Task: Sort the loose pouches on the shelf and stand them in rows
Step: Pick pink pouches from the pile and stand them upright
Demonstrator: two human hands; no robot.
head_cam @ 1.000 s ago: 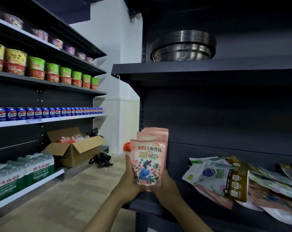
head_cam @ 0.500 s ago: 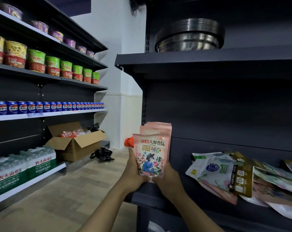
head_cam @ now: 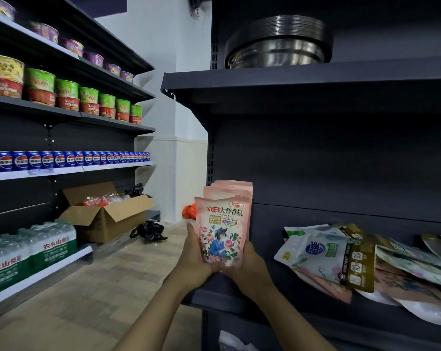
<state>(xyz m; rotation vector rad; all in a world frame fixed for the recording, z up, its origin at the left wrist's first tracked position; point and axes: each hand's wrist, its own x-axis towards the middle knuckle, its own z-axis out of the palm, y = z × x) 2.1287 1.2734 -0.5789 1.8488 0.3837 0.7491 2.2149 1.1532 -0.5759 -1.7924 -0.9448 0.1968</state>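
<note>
Nearest, both forearms entered from the bottom edge, elbows cut off. The left hand [head_cam: 195, 259] cupped the lower left side of the front pink pouch [head_cam: 220, 231], thumb up along its edge; the fingers went behind and could not be seen. The right hand [head_cam: 249, 266] clasped the lower right corner, its fingertips likewise hidden behind the pack. Both hands gripped the same pouch, close together at its base, at the left end of the dark shelf [head_cam: 239, 300].

The pouch stood upright, long axis vertical, printed face toward the camera, top seam up. Whether its bottom touched the shelf was not clear; the hands covered it. Just behind it stood a row of pink pouches [head_cam: 233, 190], upright and facing the same way, only their tops showing.

Further right on the same shelf, well apart from the row, lay a heap of loose pouches [head_cam: 341, 259], flat and overlapping, white, gold and pink, running off the right edge. Small print on them was unreadable.

Above, a stack of steel basins [head_cam: 277, 44] sat on the upper shelf. Across the aisle: a cardboard box [head_cam: 105, 216], packs of bottled water [head_cam: 29, 252], blue cans [head_cam: 67, 159], cup noodles [head_cam: 70, 93].
</note>
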